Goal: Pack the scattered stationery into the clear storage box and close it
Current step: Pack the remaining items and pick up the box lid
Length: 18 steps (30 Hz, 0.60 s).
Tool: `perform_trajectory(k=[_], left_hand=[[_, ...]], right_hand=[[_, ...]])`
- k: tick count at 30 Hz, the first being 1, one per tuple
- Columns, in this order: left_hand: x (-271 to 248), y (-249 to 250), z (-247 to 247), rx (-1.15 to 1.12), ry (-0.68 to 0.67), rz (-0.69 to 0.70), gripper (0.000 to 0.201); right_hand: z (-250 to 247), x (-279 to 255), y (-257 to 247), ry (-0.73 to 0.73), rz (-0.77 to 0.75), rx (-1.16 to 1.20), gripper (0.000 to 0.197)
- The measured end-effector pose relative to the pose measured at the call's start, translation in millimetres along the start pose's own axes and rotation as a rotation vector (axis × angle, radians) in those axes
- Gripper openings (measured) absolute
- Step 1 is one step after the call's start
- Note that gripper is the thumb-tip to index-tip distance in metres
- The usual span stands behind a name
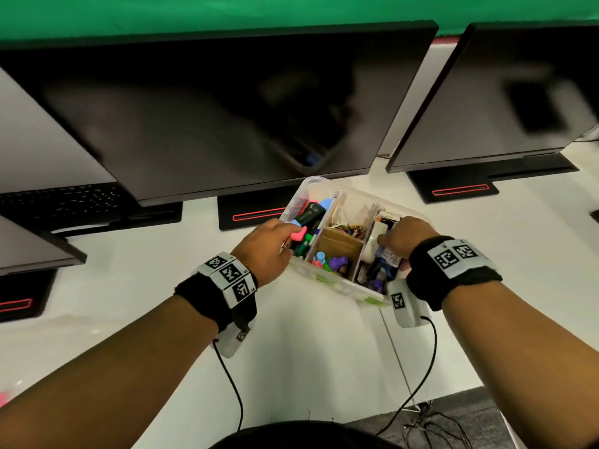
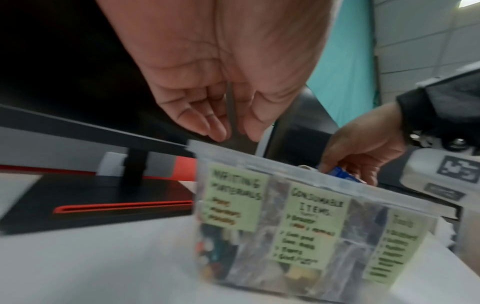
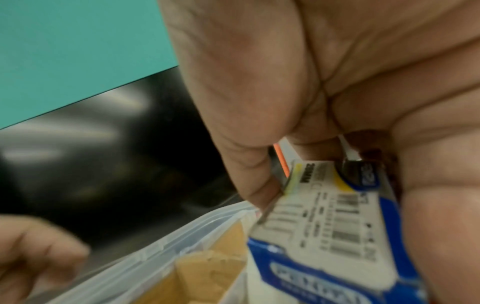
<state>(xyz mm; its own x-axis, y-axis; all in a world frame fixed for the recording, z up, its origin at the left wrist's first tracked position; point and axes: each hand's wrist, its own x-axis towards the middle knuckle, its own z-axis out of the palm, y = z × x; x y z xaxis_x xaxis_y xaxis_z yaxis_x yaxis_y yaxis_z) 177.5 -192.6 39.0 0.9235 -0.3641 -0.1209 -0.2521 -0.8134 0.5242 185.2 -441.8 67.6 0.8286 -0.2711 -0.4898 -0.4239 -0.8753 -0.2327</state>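
The clear storage box stands open on the white table, split into three compartments and full of stationery. Green notes label its front wall. My left hand hovers over the left compartment, among the markers. In the left wrist view my left hand pinches a thin grey strip between fingers and thumb. My right hand is over the right compartment and grips a blue-and-white packet with barcodes, seen also from the left wrist. No lid is in view.
Two dark monitors stand right behind the box, their black stands with red stripes close to its far side. A keyboard lies at the far left. Wrist cables trail over the table's near edge.
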Motion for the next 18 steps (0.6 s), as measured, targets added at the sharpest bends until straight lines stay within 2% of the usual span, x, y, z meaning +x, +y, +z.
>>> perform_trajectory(k=[3, 7, 9, 15, 18], left_hand=[[-13, -26, -5, 0.017, 0.022, -0.059, 0.042], [-33, -57, -7, 0.043, -0.023, -0.157, 0.037], [-39, -64, -6, 0.055, -0.058, -0.172, 0.044], [-29, -45, -9, 0.209, -0.146, -0.059, 0.064], [-21, -30, -7, 0.326, -0.212, 0.008, 0.065]], right_hand=[[-2, 6, 6, 0.011, 0.034, 0.057, 0.022], [0, 13, 6, 0.001, 0.062, 0.022, 0.03], [0, 16, 6, 0.036, 0.06, -0.014, 0.028], [-11, 10, 18, 0.268, 0.199, -0.079, 0.028], [-8, 3, 28, 0.216, 0.256, -0.078, 0.021]])
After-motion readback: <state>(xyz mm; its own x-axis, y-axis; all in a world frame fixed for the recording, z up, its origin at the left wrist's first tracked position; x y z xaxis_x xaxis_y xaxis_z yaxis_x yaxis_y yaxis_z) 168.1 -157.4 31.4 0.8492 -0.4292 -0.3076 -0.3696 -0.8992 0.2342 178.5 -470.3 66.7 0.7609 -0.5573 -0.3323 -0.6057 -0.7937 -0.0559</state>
